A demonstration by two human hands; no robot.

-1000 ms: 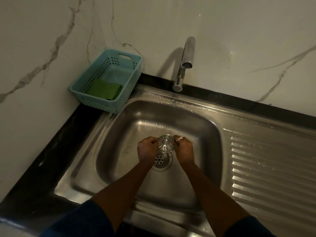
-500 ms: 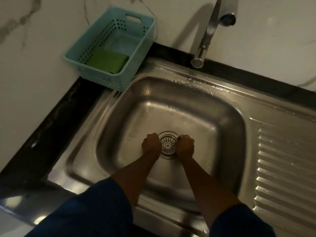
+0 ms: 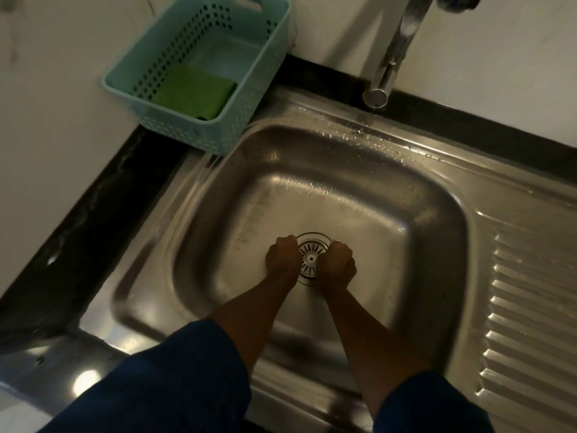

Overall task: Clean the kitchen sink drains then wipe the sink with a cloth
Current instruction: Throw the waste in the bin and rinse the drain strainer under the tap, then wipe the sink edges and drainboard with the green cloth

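I am watching left hand (image 3: 282, 256), right hand (image 3: 337, 261) curling at round slotted steel strainer (image 3: 309, 259) in wet stainless sink (image 3: 312, 189); hold hidden, indeterminate

A: What are the walls like?
B: Pale, marble-look wall panels (image 3: 56, 126) with faint grey veins. They meet in a corner behind a turquoise perforated basket (image 3: 175, 132).
A: And beneath them?
B: A polished black surface (image 3: 103, 220) runs along both walls. The room is dim, and one bright glare (image 3: 86, 381) shines off the surface at lower left.
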